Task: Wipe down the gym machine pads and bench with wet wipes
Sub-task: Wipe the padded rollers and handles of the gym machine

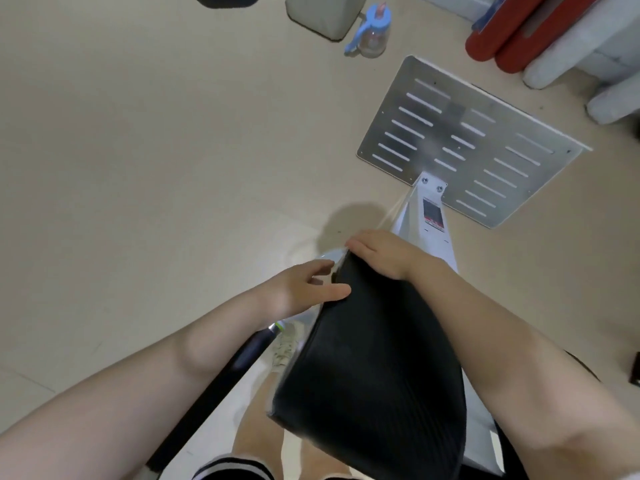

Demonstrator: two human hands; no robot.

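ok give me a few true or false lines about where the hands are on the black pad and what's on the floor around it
1. The right hand rests on the far end of the black pad. True.
2. The left hand lies flat on the middle of the pad's top. False: it is at the pad's left edge near the far end, fingers relaxed.
3. A slotted metal plate lies on the floor beyond the pad. True.
4. The bottle with a blue lid stands on the metal plate. False: it stands on the bare floor, apart from the plate, further away.
5. Red and white padded rolls lie at the upper right. True.
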